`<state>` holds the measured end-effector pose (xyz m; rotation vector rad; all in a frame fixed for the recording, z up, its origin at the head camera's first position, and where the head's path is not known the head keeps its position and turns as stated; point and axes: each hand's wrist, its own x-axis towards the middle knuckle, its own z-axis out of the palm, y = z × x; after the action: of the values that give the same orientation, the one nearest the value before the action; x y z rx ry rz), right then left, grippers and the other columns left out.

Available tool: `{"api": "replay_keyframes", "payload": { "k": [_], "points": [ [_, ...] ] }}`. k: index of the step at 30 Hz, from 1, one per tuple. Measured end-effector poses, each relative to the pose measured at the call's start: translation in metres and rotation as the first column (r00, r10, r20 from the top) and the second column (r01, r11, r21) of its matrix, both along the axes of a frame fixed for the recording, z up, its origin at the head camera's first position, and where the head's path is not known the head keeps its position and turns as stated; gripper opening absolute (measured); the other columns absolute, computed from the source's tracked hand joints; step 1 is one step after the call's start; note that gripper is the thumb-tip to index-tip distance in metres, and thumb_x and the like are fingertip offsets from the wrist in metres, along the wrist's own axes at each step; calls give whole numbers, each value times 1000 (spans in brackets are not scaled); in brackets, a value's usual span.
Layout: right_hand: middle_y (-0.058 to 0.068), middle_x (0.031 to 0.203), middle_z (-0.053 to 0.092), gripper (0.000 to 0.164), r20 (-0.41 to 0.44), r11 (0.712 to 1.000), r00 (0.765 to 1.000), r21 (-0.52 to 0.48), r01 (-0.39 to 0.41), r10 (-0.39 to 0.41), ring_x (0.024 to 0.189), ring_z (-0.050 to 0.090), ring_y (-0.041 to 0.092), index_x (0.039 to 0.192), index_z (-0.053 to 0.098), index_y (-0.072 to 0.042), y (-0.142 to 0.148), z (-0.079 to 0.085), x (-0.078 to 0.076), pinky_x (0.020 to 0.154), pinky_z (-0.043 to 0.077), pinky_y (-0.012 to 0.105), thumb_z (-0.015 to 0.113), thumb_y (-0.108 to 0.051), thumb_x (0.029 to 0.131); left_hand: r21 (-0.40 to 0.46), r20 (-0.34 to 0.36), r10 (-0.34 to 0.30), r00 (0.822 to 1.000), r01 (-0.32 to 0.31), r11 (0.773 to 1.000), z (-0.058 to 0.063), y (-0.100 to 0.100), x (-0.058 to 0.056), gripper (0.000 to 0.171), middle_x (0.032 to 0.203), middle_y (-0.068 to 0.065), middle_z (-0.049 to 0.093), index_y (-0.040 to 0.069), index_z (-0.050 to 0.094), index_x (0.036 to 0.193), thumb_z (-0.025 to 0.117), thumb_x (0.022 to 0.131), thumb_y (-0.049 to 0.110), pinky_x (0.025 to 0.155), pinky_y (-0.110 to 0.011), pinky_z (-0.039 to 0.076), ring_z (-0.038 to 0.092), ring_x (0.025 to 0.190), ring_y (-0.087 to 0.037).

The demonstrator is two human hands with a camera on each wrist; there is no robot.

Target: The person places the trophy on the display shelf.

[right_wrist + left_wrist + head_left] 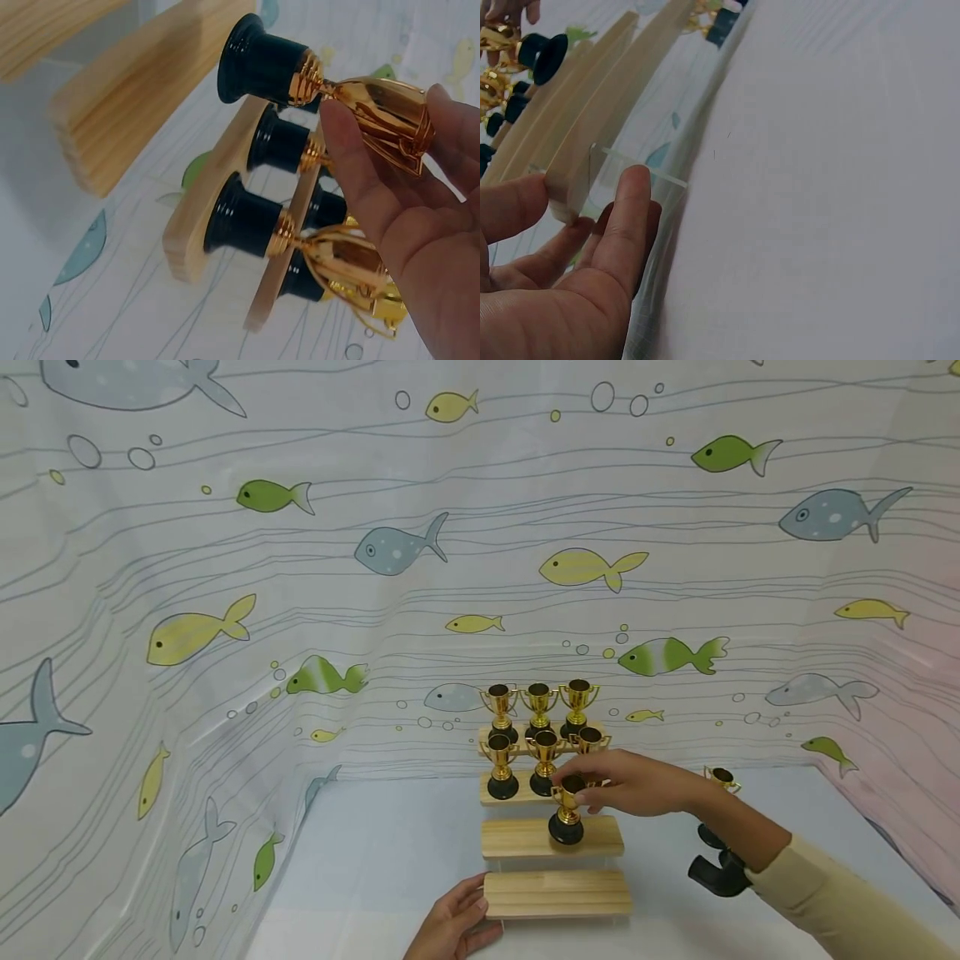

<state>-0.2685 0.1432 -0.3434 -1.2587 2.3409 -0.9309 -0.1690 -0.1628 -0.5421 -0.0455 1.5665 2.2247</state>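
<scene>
My right hand (637, 783) pinches a small gold trophy cup (382, 105) with a black base by its cup, between thumb and fingers. The trophy is held over the second wooden board from the front (517, 839); its base appears just off the wood in the left wrist view. At the left end of the lowest front board (558, 893), my left hand (453, 920) grips the edge, thumb against the wood and fingertips at its underside. Three trophies stand on the back board, and three more, including one trophy (501, 767) at left, stand on the board before it.
Another gold trophy (722, 779) stands on the white table (375, 860) right of the stand, partly hidden by my right forearm. A black curved object (720, 875) shows beside that wrist. Fish-printed sheeting (480, 527) rises behind and at the sides.
</scene>
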Motion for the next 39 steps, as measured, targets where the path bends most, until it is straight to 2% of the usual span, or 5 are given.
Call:
{"api": "replay_keyframes", "payload": {
  "k": [11,19,23,30,39],
  "points": [
    [1,126,56,32,22,999,999,-42,-24,25,86,64,8,129,49,-34,-27,-6,-9,77,57,29,50,-29,97,-19,20,8,1000,-8,1000,1,2,1,66,129,-13,54,-3,27,143,59,92,22,93,-44,52,59,112,-24],
    [0,125,58,38,-6,998,999,-44,-46,46,86,64,4,133,50,-20,-46,-6,-8,76,56,25,52,-29,96,-14,9,2,1000,-2,1000,3,1,1,65,129,-12,54,-4,26,143,58,93,21,93,-43,52,58,112,-24],
    [-3,119,59,38,-1,998,999,-38,-42,42,83,63,5,133,50,-19,-57,-8,-8,75,57,27,53,-28,96,-5,13,1,1000,-1,1000,3,1,1,65,128,-12,54,-4,26,143,58,93,21,94,-43,52,59,112,-23],
    [-2,114,61,37,40,1000,999,-17,-20,21,87,65,20,131,51,-19,-72,-15,-9,73,54,24,53,-30,95,-3,9,-7,1000,7,1000,2,1,3,63,128,-12,54,-4,25,144,56,94,20,94,-44,51,58,112,-24],
    [1,106,63,37,41,999,999,-28,-25,26,82,63,28,129,52,-16,-84,-23,-11,69,53,22,53,-28,95,18,-10,-15,1000,15,1000,3,0,2,63,130,-11,53,-4,24,144,55,95,20,95,-44,51,57,114,-24]
  ]
}}
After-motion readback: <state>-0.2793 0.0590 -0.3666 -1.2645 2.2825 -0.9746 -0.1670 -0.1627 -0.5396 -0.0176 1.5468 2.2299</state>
